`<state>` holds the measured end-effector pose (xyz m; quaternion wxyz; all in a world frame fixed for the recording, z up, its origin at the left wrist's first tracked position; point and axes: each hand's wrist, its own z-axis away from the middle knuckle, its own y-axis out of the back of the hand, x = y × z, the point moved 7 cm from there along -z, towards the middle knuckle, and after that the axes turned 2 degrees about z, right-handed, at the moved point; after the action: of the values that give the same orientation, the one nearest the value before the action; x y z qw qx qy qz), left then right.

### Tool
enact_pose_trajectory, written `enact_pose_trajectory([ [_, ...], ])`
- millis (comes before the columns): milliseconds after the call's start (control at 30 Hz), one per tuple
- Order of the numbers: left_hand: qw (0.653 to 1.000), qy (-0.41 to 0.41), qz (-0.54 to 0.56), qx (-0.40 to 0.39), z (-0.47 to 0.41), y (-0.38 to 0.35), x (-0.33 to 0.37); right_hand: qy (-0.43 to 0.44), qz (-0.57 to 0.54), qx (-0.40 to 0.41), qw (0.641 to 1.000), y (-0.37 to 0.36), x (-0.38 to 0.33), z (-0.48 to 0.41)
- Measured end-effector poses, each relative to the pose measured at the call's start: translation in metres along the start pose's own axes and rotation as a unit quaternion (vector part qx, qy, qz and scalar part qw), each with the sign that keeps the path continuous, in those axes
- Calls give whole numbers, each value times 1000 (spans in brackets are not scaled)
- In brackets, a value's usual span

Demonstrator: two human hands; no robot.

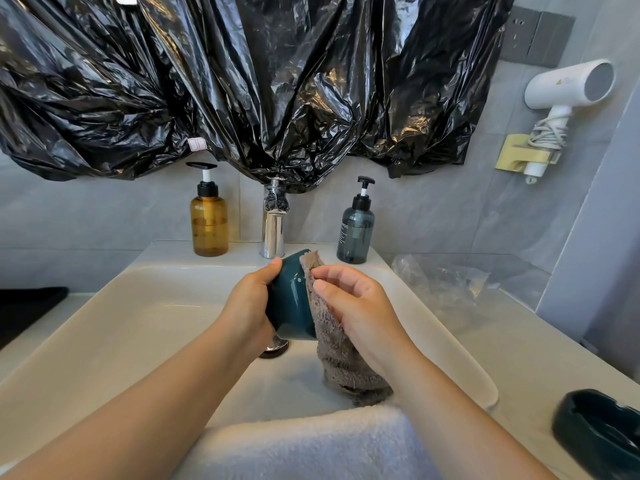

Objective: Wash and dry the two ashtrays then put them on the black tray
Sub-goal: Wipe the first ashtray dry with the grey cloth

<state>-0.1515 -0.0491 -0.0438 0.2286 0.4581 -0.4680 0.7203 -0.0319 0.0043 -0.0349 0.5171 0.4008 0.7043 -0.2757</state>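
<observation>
Centrally, over white sink: gripping glossy teal round ashtray with curled left hand; pinching shaggy grey-brown cloth against its rim, at 3 o'clock, with right hand.

Two bare forearms reach forward from the bottom edge and meet near the centre. The left hand curls around a teal ashtray, thumb near its top. The right hand, fingers bent, pinches a grey cloth against it.
</observation>
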Motion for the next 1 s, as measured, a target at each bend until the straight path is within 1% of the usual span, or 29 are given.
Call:
enact_pose_trajectory([
  [100,1000,-13,9,8,0,5,5,-26,32,-29,999,-2,4,5],
  [167,1000,-16,12,13,-1,8,8,-51,77,-27,995,0,9,7],
  [267,1000,-11,3,11,0,8,7,-84,98,8,992,6,16,7],
  [367,1000,5,-4,-2,0,4,2,-102,100,68,987,16,19,6],
  [500,1000,19,-15,-10,0,0,-2,-81,104,124,983,23,15,2],
  [633,999,33,-16,-16,1,-3,-5,-37,87,135,986,21,4,0],
  [700,999,37,-20,-11,1,-3,-7,-10,76,113,991,16,-1,1],
  [800,999,38,-26,8,-1,0,-8,19,43,44,998,5,-5,5],
  [900,999,36,-27,27,-2,6,-6,-5,9,-45,999,-4,-2,8],
  [967,999,27,-15,36,-2,8,-1,-43,34,-106,993,-5,1,13],
  [1000,999,21,-11,42,-2,9,1,-64,61,-121,989,-1,5,14],
])
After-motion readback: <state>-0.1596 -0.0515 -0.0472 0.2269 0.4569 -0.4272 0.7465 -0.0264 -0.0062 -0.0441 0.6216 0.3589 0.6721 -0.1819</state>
